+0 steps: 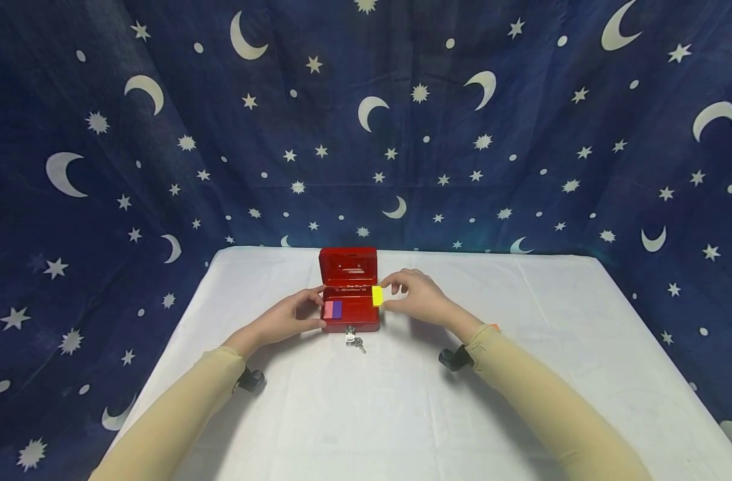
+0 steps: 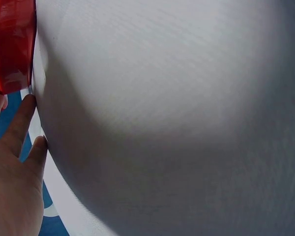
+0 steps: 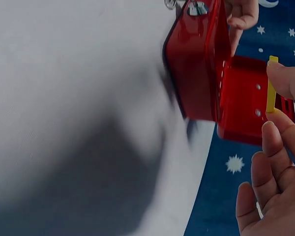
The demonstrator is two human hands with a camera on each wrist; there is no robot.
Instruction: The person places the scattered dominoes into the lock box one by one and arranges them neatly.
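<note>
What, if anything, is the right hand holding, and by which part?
A flat yellow piece: the right hand pinches it near two opposite ends, between thumb and index finger.

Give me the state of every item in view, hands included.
Red box: upright, open
Lid: swung up at the back
Keys: by the front lock; whether inserted unclear
Pink piece, purple piece: inside, side by side
Yellow piece: pinched by right hand
Left hand: holds the box's left side
</note>
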